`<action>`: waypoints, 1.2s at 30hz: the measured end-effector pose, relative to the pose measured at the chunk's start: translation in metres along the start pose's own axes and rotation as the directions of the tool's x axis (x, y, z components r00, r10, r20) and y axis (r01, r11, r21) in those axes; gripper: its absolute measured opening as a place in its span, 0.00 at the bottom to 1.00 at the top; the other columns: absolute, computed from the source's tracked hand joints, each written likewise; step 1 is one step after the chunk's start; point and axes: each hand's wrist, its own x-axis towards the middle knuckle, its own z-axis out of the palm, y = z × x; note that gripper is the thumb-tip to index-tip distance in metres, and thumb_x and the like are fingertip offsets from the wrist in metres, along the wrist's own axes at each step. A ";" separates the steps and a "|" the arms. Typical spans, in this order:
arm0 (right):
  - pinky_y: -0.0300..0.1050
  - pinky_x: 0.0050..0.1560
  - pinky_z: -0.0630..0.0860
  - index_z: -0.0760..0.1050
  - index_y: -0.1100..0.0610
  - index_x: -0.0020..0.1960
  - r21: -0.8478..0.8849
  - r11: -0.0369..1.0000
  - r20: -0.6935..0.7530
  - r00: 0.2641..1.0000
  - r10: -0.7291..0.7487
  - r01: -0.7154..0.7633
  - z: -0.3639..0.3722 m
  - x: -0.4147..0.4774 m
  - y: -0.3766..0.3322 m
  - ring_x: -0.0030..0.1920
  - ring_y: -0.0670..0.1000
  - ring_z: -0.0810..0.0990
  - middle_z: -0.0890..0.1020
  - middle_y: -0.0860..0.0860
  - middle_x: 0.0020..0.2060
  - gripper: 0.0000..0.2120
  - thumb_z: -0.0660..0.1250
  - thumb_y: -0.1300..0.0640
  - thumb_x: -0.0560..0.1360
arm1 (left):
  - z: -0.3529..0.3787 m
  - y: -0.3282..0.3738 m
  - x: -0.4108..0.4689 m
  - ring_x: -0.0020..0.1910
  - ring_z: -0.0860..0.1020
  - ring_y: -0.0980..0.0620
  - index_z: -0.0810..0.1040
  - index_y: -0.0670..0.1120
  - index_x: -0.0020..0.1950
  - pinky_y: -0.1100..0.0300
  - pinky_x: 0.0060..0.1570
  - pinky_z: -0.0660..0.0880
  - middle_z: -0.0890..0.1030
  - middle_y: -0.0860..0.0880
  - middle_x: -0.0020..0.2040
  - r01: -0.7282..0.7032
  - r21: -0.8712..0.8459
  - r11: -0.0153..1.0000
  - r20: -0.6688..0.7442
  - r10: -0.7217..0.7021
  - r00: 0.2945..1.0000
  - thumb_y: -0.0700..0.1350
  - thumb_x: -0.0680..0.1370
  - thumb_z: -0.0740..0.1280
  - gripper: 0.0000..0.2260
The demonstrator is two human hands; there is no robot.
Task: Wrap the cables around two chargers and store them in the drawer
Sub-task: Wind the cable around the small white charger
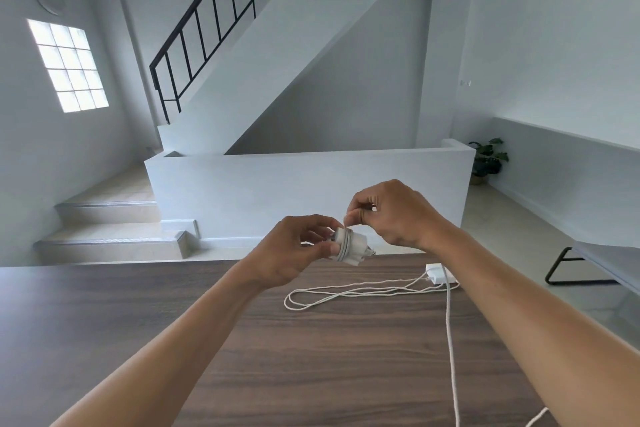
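Observation:
My left hand (298,250) grips a white charger (353,248) in the air above the table's far edge, its metal prongs pointing right. Several turns of white cable lie wound around the charger's body. My right hand (391,215) pinches the cable end just above the charger. A second white charger (437,273) lies on the dark wooden table (138,322) at the far right, its long white cable (346,293) spread in loose loops to the left and one strand running toward me. No drawer is in view.
Beyond the table stand a low white wall (277,191), steps (114,218) and a staircase with a black railing. A grey bench with a black metal leg (568,267) runs along the right wall, and a potted plant (488,159) sits behind it.

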 end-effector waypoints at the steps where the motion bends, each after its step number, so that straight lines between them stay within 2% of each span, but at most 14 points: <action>1: 0.43 0.45 0.75 0.83 0.45 0.39 0.094 0.996 0.009 1.000 0.002 -0.003 0.001 0.002 0.005 0.41 0.41 0.80 0.84 0.39 0.36 0.05 0.71 0.51 0.74 | 0.000 0.000 -0.001 0.52 0.81 0.43 0.83 0.49 0.54 0.53 0.54 0.79 0.83 0.42 0.51 -0.009 -0.046 0.999 0.026 0.010 1.000 0.43 0.74 0.74 0.10; 3: 0.39 0.47 0.75 0.84 0.49 0.40 0.267 0.964 0.018 1.000 -0.008 0.003 0.007 0.003 0.012 0.40 0.39 0.80 0.84 0.40 0.36 0.05 0.72 0.54 0.74 | -0.002 0.001 -0.003 0.51 0.82 0.42 0.83 0.43 0.56 0.52 0.52 0.80 0.83 0.39 0.53 -0.010 -0.178 0.984 0.060 0.021 0.998 0.41 0.74 0.73 0.11; 5: 0.39 0.47 0.75 0.84 0.53 0.42 0.379 0.925 0.016 1.000 0.000 -0.006 0.018 0.002 0.020 0.40 0.40 0.81 0.85 0.44 0.38 0.06 0.70 0.57 0.75 | -0.001 0.004 -0.006 0.50 0.82 0.46 0.80 0.36 0.59 0.57 0.50 0.79 0.83 0.39 0.53 0.004 -0.326 0.945 0.079 0.024 0.997 0.37 0.76 0.70 0.12; 8: 0.47 0.38 0.73 0.82 0.57 0.39 0.451 0.889 0.016 0.997 0.081 -0.080 0.042 -0.006 0.029 0.30 0.48 0.76 0.83 0.52 0.32 0.11 0.65 0.66 0.75 | 0.001 0.008 -0.007 0.51 0.83 0.45 0.78 0.33 0.60 0.55 0.52 0.80 0.83 0.39 0.53 0.022 -0.550 0.835 0.057 0.011 0.998 0.38 0.76 0.70 0.14; 11: 0.41 0.31 0.62 0.80 0.51 0.34 0.498 0.858 -0.036 0.986 0.164 -0.125 0.063 -0.017 0.017 0.24 0.46 0.64 0.72 0.47 0.24 0.14 0.65 0.58 0.77 | -0.001 0.010 -0.004 0.45 0.84 0.45 0.79 0.34 0.55 0.58 0.48 0.81 0.85 0.40 0.47 0.036 -0.688 0.725 -0.019 -0.067 0.998 0.38 0.74 0.67 0.12; 13: 0.35 0.29 0.61 0.82 0.49 0.40 0.458 0.884 -0.078 0.986 0.150 -0.098 0.073 -0.022 0.002 0.22 0.43 0.66 0.72 0.43 0.22 0.12 0.63 0.53 0.79 | -0.002 0.010 -0.002 0.42 0.84 0.45 0.78 0.33 0.56 0.59 0.46 0.81 0.84 0.39 0.46 0.038 -0.710 0.704 -0.080 -0.133 0.988 0.37 0.76 0.66 0.11; 15: 0.35 0.31 0.63 0.82 0.50 0.46 0.358 0.930 -0.115 0.985 0.129 -0.080 0.080 -0.025 -0.009 0.24 0.41 0.71 0.76 0.41 0.25 0.11 0.62 0.52 0.80 | -0.004 0.008 -0.001 0.40 0.84 0.47 0.76 0.34 0.59 0.60 0.45 0.82 0.83 0.39 0.45 0.041 -0.710 0.703 -0.146 -0.203 0.968 0.36 0.78 0.66 0.11; 17: 0.40 0.35 0.69 0.82 0.50 0.48 0.233 0.969 -0.125 0.986 0.113 -0.082 0.078 -0.025 -0.017 0.29 0.41 0.74 0.79 0.42 0.30 0.12 0.60 0.51 0.79 | -0.006 0.004 -0.001 0.38 0.84 0.49 0.77 0.37 0.60 0.58 0.49 0.82 0.83 0.41 0.44 0.050 -0.666 0.744 -0.201 -0.244 0.949 0.38 0.78 0.67 0.11; 20: 0.46 0.43 0.75 0.81 0.51 0.48 0.034 0.996 -0.083 0.993 0.082 -0.080 0.069 -0.023 -0.028 0.42 0.53 0.80 0.84 0.49 0.40 0.14 0.58 0.49 0.79 | -0.012 -0.003 -0.003 0.41 0.84 0.49 0.78 0.41 0.61 0.53 0.57 0.79 0.84 0.45 0.39 0.087 -0.553 0.829 -0.245 -0.262 0.933 0.41 0.78 0.69 0.12; 23: 0.47 0.42 0.72 0.79 0.53 0.47 -0.184 0.983 -0.057 0.998 0.017 -0.027 0.057 -0.019 -0.037 0.46 0.58 0.79 0.83 0.52 0.44 0.15 0.56 0.49 0.80 | -0.016 -0.007 -0.005 0.43 0.85 0.46 0.80 0.46 0.59 0.48 0.60 0.77 0.83 0.47 0.38 0.113 -0.460 0.880 -0.255 -0.253 0.933 0.43 0.77 0.71 0.11; 25: 0.46 0.41 0.69 0.78 0.54 0.48 -0.284 0.959 -0.038 0.999 -0.025 0.013 0.050 -0.016 -0.041 0.47 0.58 0.79 0.82 0.53 0.46 0.15 0.56 0.49 0.80 | -0.018 -0.005 -0.006 0.44 0.85 0.44 0.80 0.46 0.59 0.50 0.60 0.78 0.82 0.46 0.38 0.121 -0.400 0.909 -0.271 -0.243 0.932 0.42 0.77 0.70 0.10; 30: 0.47 0.42 0.70 0.77 0.53 0.51 -0.397 0.908 -0.011 0.988 -0.151 0.135 0.031 -0.012 -0.049 0.47 0.57 0.80 0.81 0.50 0.49 0.14 0.56 0.47 0.80 | -0.023 -0.004 -0.009 0.45 0.85 0.43 0.80 0.48 0.57 0.51 0.58 0.79 0.83 0.42 0.43 0.156 -0.300 0.941 -0.243 -0.234 0.942 0.41 0.77 0.69 0.09; 34: 0.44 0.41 0.68 0.77 0.50 0.51 -0.418 0.886 -0.033 0.971 -0.235 0.200 0.020 -0.008 -0.049 0.48 0.55 0.80 0.80 0.45 0.50 0.12 0.58 0.45 0.80 | -0.021 -0.004 -0.015 0.38 0.84 0.51 0.81 0.52 0.53 0.60 0.46 0.79 0.83 0.44 0.42 0.153 -0.165 0.974 -0.171 -0.181 0.969 0.40 0.77 0.69 0.08; 36: 0.44 0.42 0.67 0.78 0.49 0.49 -0.365 0.912 -0.055 0.973 -0.223 0.188 0.018 -0.005 -0.045 0.47 0.52 0.80 0.81 0.44 0.48 0.10 0.61 0.46 0.79 | -0.022 -0.005 -0.016 0.37 0.82 0.51 0.81 0.50 0.54 0.55 0.48 0.80 0.83 0.43 0.41 0.138 -0.185 0.973 -0.133 -0.164 0.977 0.39 0.77 0.70 0.09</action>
